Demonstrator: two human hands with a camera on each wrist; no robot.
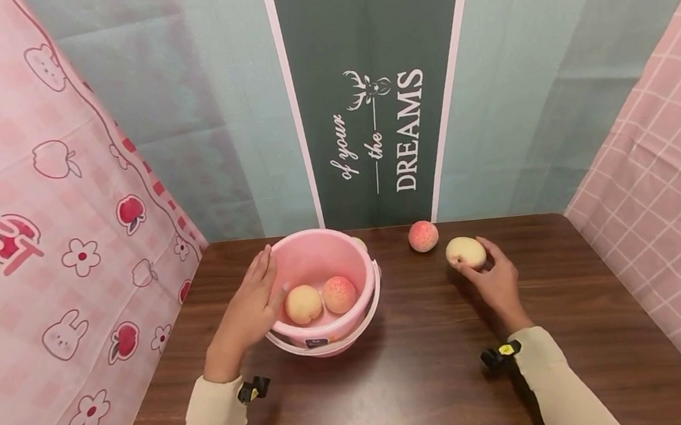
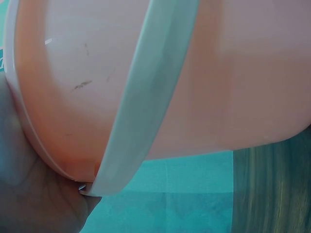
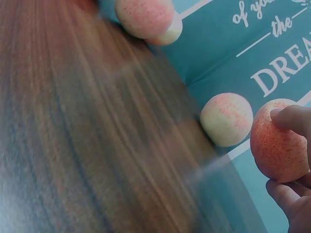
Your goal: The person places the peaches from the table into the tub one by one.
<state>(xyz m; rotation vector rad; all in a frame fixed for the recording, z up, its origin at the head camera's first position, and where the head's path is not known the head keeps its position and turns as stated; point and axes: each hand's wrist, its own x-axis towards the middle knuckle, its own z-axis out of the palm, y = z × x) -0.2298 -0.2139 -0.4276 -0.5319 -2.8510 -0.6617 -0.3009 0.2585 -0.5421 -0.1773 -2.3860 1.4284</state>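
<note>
On the left of the table stands a pink bucket [image 1: 319, 242] with its pale handle [image 2: 141, 107] lowered toward the front. My left hand [image 1: 253, 301] holds the bucket's left rim, the thumb on the inner side and the fingers outside. Inside the bucket lie a yellowish peach [image 1: 303, 305] and a redder peach [image 1: 339, 294]. At the right, my right hand [image 1: 497, 279] grips another peach [image 1: 466, 253] between thumb and fingers. This peach looks pale from above and red in the right wrist view, where fingertips [image 3: 284, 194] press on it.
A red peach [image 1: 423, 236] sits near the table's back edge, left of the right hand. Part of another peach [image 1: 360, 244] shows behind the bucket. Brown wooden table [image 1: 421, 384] spreads in front, with patterned cloth [image 1: 676, 205] walls on three sides.
</note>
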